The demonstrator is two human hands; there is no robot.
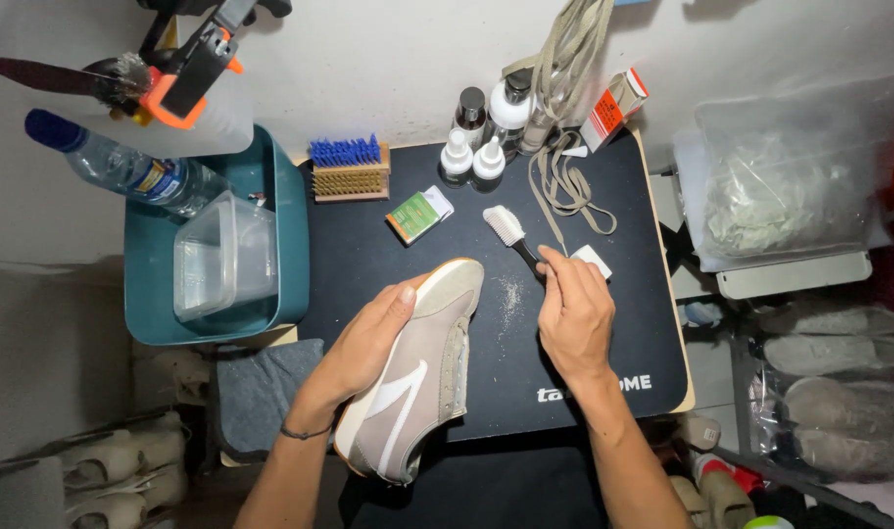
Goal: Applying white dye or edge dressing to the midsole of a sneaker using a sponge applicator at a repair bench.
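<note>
Holding the shoe (419,377) in our left hand (368,338), right fingers (556,269) grasp the brush (510,233); dust (508,299) lies mid-desk (368,264), so cleaning looks underway.

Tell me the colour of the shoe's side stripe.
White, on the grey-beige shoe in the left hand; head view.

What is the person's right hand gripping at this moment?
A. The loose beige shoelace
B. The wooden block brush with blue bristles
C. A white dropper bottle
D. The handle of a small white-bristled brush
D: the right hand closes around the dark handle of the small white-bristled brush, beside the sneaker held by the left hand.
</note>
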